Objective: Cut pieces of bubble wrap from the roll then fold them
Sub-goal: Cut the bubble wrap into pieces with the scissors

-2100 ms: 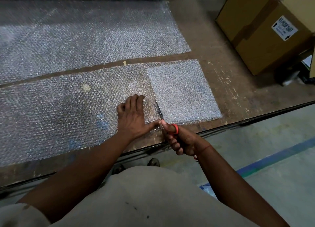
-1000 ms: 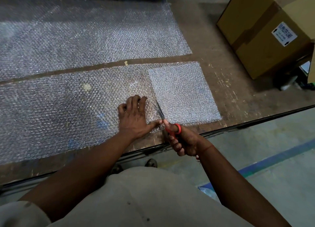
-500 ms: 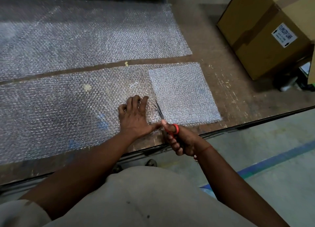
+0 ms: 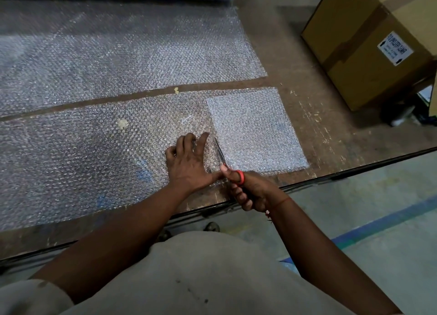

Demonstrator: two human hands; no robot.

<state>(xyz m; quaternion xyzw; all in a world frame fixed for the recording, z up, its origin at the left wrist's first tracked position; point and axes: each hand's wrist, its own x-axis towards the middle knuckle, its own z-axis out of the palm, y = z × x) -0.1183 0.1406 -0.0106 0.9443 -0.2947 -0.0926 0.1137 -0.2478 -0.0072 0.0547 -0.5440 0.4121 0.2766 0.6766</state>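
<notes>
one camera only — on my head, looking forward and down at the table (image 4: 314, 130) edge, close over my own arms and chest.

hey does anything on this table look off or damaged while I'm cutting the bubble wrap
Nothing serious. The table is scuffed and has pale specks, one in the bare gap and one under the bubble wrap strip. The right hand holds the scissors beside the flat left hand.
</notes>
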